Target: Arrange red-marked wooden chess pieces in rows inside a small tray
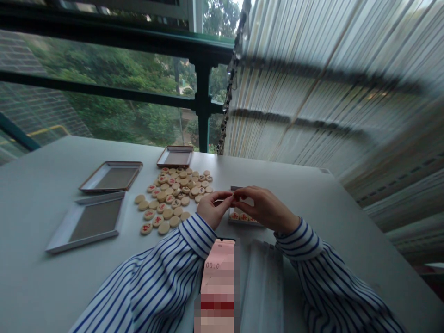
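Now, a two-handed pinch right above the piece box [244, 223].
Your left hand [214, 209] and right hand [265, 209] meet fingertip to fingertip, closed on something too small to tell; that box sits just beneath the grip, loose xiangqi pieces [173, 196] piled off to its left.

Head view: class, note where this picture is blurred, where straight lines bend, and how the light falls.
Head view: the blinds smear with motion blur and bow near the edge; head view: the phone screen is masked in pixel blocks; head view: soft daylight through the window leaves the table nearly shadowless, game discs fairly sharp.
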Available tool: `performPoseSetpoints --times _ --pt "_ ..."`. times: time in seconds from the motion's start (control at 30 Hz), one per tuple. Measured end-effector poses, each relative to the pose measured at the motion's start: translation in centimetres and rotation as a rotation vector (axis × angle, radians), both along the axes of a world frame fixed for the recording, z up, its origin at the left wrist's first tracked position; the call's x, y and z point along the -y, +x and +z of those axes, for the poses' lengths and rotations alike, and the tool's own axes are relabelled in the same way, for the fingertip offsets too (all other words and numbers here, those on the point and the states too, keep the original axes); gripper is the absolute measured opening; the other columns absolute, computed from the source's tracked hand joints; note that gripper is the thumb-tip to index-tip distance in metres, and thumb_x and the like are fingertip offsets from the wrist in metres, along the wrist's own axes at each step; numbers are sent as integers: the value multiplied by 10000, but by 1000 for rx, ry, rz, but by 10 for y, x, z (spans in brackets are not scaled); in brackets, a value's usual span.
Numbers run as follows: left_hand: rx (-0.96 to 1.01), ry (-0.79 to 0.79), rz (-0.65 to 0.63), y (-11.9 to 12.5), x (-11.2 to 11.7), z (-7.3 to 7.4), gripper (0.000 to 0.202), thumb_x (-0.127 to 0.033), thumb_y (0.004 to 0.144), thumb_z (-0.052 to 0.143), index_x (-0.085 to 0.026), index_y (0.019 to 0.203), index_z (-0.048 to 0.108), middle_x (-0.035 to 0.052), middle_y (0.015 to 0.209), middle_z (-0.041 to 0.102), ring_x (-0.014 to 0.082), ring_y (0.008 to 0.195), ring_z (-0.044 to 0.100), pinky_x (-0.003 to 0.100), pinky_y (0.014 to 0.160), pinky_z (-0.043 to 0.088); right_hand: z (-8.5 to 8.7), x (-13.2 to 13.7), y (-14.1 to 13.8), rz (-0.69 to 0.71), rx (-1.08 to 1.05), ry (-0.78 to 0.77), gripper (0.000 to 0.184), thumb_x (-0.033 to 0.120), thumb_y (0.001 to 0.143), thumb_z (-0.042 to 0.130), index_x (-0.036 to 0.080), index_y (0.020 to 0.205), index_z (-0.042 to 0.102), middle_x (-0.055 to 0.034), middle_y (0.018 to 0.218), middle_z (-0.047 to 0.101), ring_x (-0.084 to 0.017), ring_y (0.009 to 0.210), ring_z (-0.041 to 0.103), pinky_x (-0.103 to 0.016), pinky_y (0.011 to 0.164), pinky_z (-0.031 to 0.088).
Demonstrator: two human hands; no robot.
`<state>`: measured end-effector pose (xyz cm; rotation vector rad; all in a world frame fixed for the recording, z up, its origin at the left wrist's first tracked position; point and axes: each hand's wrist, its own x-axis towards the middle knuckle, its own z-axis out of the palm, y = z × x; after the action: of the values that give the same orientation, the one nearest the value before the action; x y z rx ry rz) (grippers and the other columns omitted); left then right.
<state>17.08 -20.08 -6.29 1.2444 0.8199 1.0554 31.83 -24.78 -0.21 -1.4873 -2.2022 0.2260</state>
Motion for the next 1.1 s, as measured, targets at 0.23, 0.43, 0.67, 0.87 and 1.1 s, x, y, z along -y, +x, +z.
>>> performPoseSetpoints --times 0.23,0.43,0.67,0.87,1.1 --pt "12 -15 -21 -1 -1 0 306 -324 618 700 -95 817 661 77 758 691 177 688 653 310 706 535 0 -1 -1 -4 32 -19 183 271 811 530 185 943 621 -51 838 648 -146 774 577 -263 700 419" --pt "-11 14 -26 0 -1 1 267 -307 649 664 -96 813 663 73 728 688 162 665 644 287 679 528 -2 -1 -1 -6 47 -21 184 278 823 507 180 924 625 -50 817 648 -140 762 577 -254 689 413" --pt "-242 160 118 -2 -4 -6 205 -257 676 592 -116 802 672 68 717 678 163 665 631 253 583 517 -7 -5 5 -28 92 -45 205 288 835 485 173 942 618 -54 843 656 -139 777 584 -241 703 411" --pt "-385 249 142 -3 -4 -11 189 -194 673 575 -162 824 684 62 773 694 168 702 641 282 682 518 -12 -7 5 -66 172 -82 218 303 850 458 184 927 624 -61 848 659 -142 777 589 -235 692 396" --pt "-434 324 88 -2 -5 -16 225 -148 675 550 -169 858 680 63 794 696 173 722 639 298 712 513 -10 -8 3 -74 227 -116 210 276 839 465 190 938 628 -57 848 657 -140 774 582 -230 686 387"
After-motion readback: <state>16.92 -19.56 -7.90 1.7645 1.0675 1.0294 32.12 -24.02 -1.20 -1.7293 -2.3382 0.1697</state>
